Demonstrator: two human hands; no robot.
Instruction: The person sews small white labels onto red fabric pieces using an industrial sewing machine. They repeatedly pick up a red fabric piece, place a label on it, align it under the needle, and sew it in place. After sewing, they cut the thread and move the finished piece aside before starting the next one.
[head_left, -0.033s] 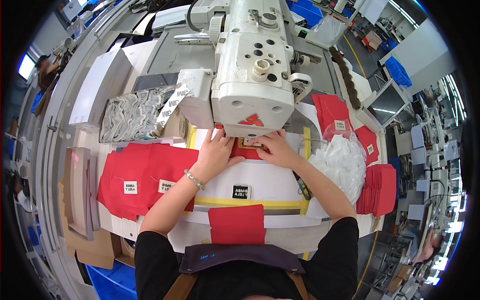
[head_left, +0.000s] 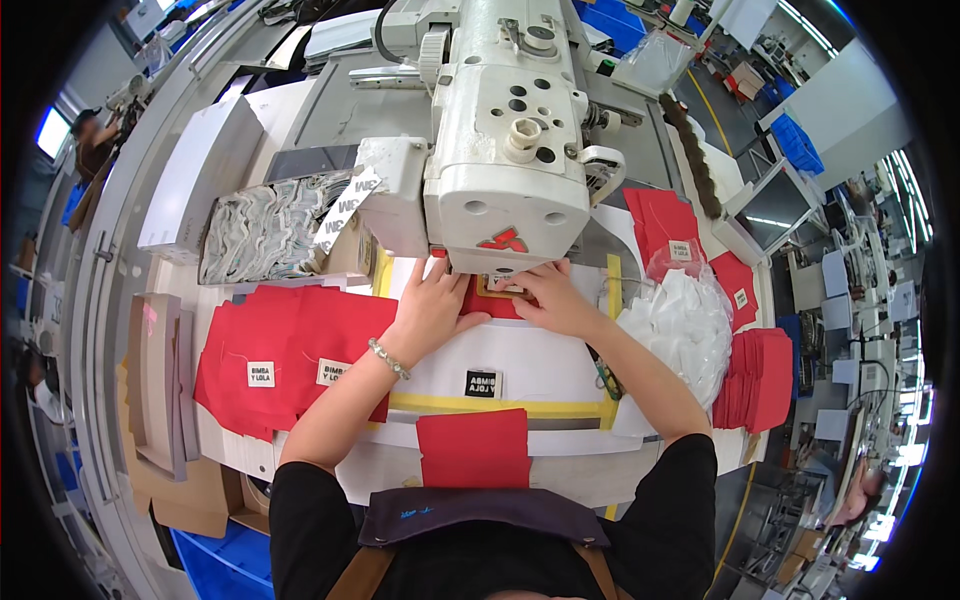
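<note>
A white sewing machine head [head_left: 505, 215] stands over the work. Below its front edge, a red fabric piece [head_left: 493, 306] carries a small white label under a brass-coloured frame [head_left: 487, 292]. My left hand [head_left: 428, 308] lies flat with fingers spread, its thumb near the red piece's left edge. My right hand [head_left: 556, 302] rests on the frame's right side, fingers apart and slightly bent, grasping nothing. The machine head partly hides the label and the frame. Nearer me, a black label [head_left: 484, 384] lies on the white work sheet [head_left: 440, 370].
Left are labelled red pieces [head_left: 280, 340], a box of white label strips [head_left: 270, 235] and a long open carton [head_left: 155, 390]. Right are a bag of white scraps [head_left: 675, 325] and a red fabric stack [head_left: 755, 380]. One red piece [head_left: 473, 450] lies at the near edge.
</note>
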